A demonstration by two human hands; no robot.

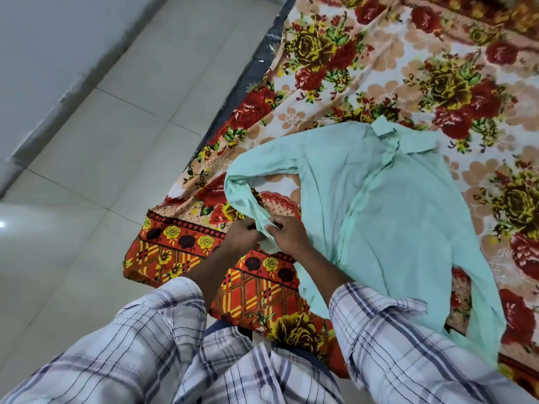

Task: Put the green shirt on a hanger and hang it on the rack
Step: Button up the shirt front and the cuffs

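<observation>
Your left hand [243,236] and right hand [287,234] both pinch the sleeve cuff [267,233] of the green shirt [379,205], which lies on the floral bedsheet [379,68]. Straighten the sleeve fully before seeking a hanger.

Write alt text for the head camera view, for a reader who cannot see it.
A person's left hand and right hand pinch the cuff end of one sleeve of a pale green collared shirt spread on a red and yellow floral bedsheet. Pale floor tiles lie to the left. No hanger or rack is visible.
</observation>
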